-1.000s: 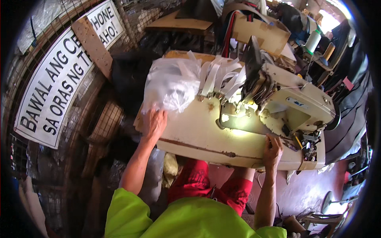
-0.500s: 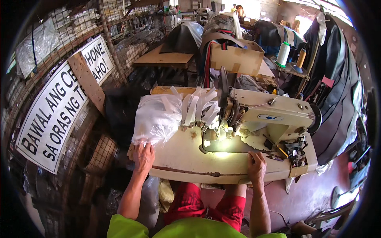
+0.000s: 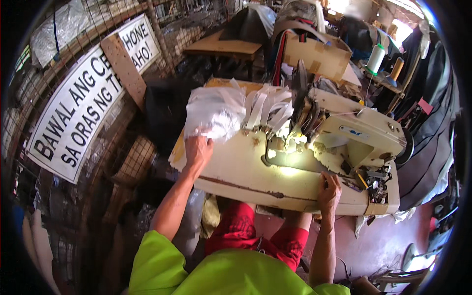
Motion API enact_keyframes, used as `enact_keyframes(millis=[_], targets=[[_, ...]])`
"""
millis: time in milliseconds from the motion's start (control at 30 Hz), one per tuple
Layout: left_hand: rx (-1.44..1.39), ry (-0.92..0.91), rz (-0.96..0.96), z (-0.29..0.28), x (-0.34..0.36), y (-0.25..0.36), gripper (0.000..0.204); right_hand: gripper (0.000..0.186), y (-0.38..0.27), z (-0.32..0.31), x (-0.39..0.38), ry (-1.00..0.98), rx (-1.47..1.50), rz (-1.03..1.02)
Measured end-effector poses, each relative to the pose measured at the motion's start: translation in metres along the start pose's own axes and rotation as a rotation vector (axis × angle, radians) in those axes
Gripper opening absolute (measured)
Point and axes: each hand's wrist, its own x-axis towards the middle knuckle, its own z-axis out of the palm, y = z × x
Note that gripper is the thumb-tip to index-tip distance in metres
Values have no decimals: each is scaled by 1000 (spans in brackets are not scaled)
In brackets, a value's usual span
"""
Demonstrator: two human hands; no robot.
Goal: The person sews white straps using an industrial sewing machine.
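My left hand (image 3: 198,153) is at the near edge of a clear plastic bag (image 3: 215,110) of white material, its fingers closed on the plastic and partly hidden against it. Beside the bag, a bunch of white straps (image 3: 268,105) lies in loops by the needle area of a cream sewing machine (image 3: 361,129). My right hand (image 3: 329,192) rests at the front right of the machine's table (image 3: 236,169). Its fingers are curled in, and whatever may be inside them is hidden. The machine's lamp lights the plate under the needle.
Small tools and bits (image 3: 377,189) fill a tray at the table's right end. A white thread cone (image 3: 376,60) and an orange one (image 3: 395,71) stand behind. Further back is a cardboard box (image 3: 314,54). Wire mesh shelving and a sign (image 3: 73,113) flank the left side.
The whole view has shifted, with the table now higher and further right. My left hand has moved forward against the bag, whose near edge is pushed back. My right hand stays on the table.
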Motion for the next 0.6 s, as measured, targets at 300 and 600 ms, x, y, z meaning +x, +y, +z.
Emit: enact_keyframes(millis=[300, 600], targets=[[-177, 69, 87, -117, -27, 15, 14, 12, -7, 2, 2, 7, 4, -25], [-728, -272, 235, -135, -113, 71, 20, 44, -166, -6, -41, -331, 131, -618]])
